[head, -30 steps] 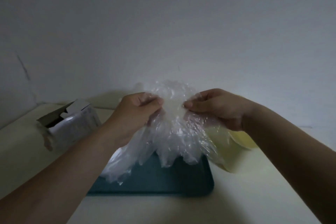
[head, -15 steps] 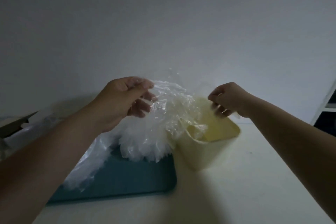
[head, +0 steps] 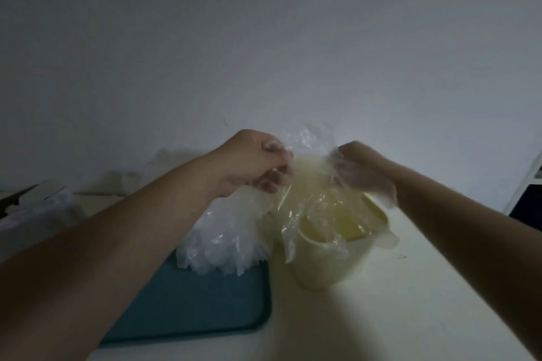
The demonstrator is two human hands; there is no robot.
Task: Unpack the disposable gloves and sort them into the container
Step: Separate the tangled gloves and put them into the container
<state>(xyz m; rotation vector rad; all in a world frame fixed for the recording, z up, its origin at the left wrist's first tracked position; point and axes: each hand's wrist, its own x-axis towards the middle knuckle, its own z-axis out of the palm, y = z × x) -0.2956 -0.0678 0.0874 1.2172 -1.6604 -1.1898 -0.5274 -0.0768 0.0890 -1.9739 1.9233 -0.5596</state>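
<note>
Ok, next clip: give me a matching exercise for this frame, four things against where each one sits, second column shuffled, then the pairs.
Things
1. yellow container
2. teal tray
3. bundle of gloves
4. cardboard box

Places
A. far left, at the edge of the view
B. hanging from the left hand, over the tray's far end
C. on the table right of the tray, below the right hand
D. flat on the table under the left forearm

Pairs: 1-C, 2-D, 3-B, 4-A
</note>
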